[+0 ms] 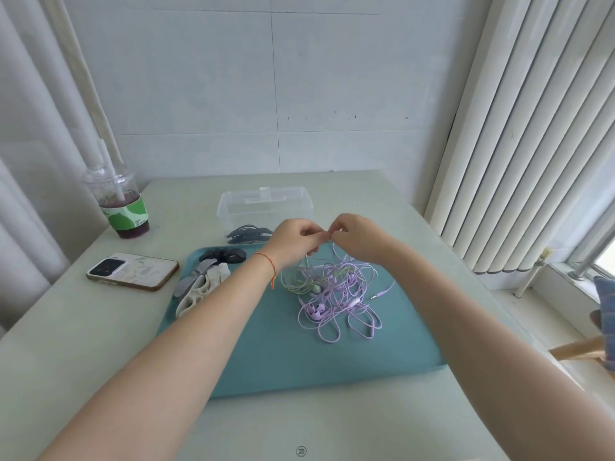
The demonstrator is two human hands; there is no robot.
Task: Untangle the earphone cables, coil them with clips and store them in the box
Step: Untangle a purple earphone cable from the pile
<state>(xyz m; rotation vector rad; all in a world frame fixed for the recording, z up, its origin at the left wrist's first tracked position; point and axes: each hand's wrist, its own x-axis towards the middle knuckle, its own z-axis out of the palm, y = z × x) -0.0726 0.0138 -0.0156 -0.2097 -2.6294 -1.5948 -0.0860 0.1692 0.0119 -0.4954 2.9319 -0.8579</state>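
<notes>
At the far left of the table (66, 327) a drink cup (124, 207) and a phone (132, 270) sit off the tray (283, 354), probably so they stay clear of the work. On the tray's left edge lie pale and grey cable clips (203, 287), with darker ones (223, 255) just beyond and more (248, 235) beside the box; they seem laid out within easy reach for the coiling step, which has not begun. The clear box (264, 207) stands open behind the tray, holding no earphones that I can see.

The left hand (293, 241) and right hand (356, 237) meet above the tangle, fingertips nearly touching. Each grip appears pinched on a strand lifted from the pile, though the strand itself is too thin to make out between the fingers. Raising it this way likely lets the loops hang free so a knot can be found.

The purple earphone cable (339, 304) and the green cable (296, 281) lie intertwined on the tray's middle, below the hands, with a jack plug (376, 297) poking out to the right.
</notes>
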